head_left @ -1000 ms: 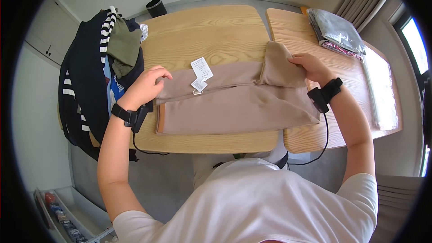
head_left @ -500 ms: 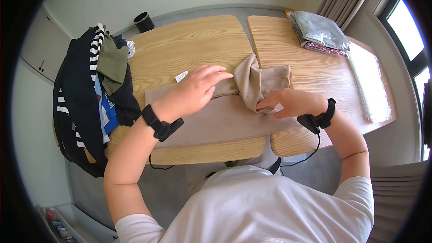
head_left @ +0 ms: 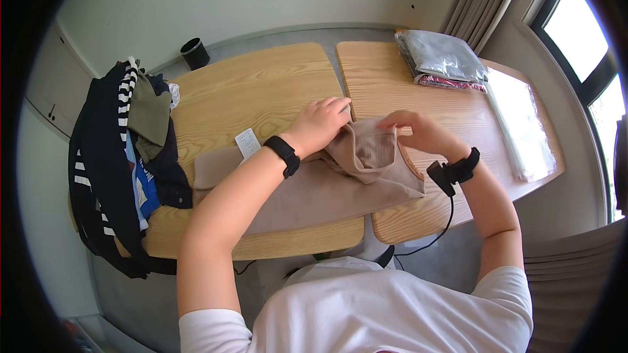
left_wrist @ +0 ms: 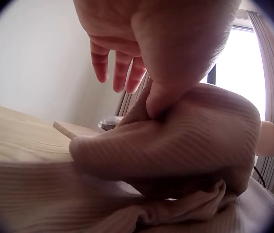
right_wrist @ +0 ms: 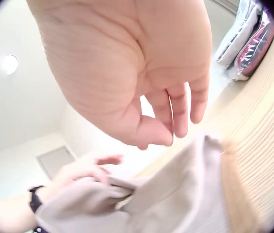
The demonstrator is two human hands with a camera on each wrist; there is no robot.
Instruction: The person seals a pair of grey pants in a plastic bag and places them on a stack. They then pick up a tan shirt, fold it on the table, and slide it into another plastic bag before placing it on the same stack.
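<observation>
A beige garment (head_left: 314, 199), ribbed on its inner side, lies flat across two tables, its right end bunched up into an open loop of cloth (left_wrist: 176, 141). A white paper tag (head_left: 248, 142) rests on its left part. My left hand (head_left: 320, 127) pinches the far left side of the loop, thumb pressed into a fold; the index fingertip is hidden, while the other fingers (left_wrist: 121, 73) hang free beyond the cloth. Over the loop's right side hovers my right hand (head_left: 422, 134), fingers loosely bent, with thumb and fingertips just above the cloth in the right wrist view.
A heap of dark, striped and olive clothes (head_left: 104, 157) hangs over the left table edge. Bagged clothes (head_left: 441, 59) and clear plastic bags (head_left: 520, 124) lie on the right table. A gap separates the tables. A black bin (head_left: 195, 53) stands behind them.
The right hand brought the garment's folded right end inward and let go. My left hand moved from the garment's left end to the bunched cloth and took hold of it.
</observation>
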